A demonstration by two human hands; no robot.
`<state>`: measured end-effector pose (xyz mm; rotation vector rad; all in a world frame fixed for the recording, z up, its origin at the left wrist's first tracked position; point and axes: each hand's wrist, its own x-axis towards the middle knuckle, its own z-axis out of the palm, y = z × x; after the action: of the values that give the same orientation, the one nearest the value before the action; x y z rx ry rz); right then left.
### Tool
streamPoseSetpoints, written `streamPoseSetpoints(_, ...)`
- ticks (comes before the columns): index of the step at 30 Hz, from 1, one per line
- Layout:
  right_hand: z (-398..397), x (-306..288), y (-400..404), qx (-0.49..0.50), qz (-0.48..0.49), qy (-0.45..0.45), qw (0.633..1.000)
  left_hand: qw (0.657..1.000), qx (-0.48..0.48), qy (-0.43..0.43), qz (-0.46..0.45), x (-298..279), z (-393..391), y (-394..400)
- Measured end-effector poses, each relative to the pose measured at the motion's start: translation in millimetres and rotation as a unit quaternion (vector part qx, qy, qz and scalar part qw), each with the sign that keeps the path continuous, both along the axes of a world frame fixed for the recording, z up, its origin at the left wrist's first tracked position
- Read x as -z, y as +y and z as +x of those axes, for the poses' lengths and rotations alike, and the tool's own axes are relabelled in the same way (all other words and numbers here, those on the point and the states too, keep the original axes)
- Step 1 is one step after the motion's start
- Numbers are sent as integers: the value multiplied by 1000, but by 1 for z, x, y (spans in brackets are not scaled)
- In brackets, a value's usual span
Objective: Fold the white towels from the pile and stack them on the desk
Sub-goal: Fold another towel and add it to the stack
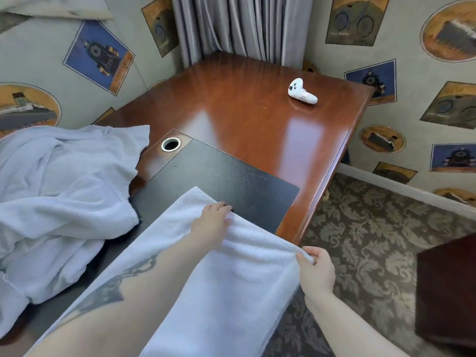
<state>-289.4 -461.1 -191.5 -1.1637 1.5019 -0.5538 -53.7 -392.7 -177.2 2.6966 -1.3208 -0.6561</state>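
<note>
The pile of towels (59, 202) is cut off by the left edge. The near end of the towel (219, 292) and both forearms are cut off by the bottom edge.

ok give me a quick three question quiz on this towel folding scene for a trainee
1. True or false: the right hand pinches a corner of the towel.
2. Which lies on the far part of the desk? A) a mug B) a white controller C) a book
3. Fill in: the unfolded pile lies to the ___ of the black mat.

Key: 1 true. 2 B. 3 left. Note too that the left hand rests on the towel's far edge, over the mat.
</note>
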Motion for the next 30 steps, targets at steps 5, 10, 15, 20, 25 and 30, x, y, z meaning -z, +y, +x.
streamPoseSetpoints(5,-2,-4,-3,-11,-91,98,991,994,-60,-38,-88,-1,23,3)
streamPoseSetpoints(10,33,-12,47,-346,-392,141,841,978,-85,-126,-145,10,21,51)
streamPoseSetpoints(15,58,13,72,-473,-353,304,747,993,-78,-83,-20,40,28,63)
streamPoseSetpoints(20,73,25,28,-478,-339,337,737,996,-28,-79,-41,41,67,13)
streamPoseSetpoints(25,81,25,-20,-479,-343,343,732,995,-16,-81,-47,45,108,-47)
streamPoseSetpoints(30,87,21,-62,-490,-334,350,725,994,-31,-81,-64,52,122,-99)
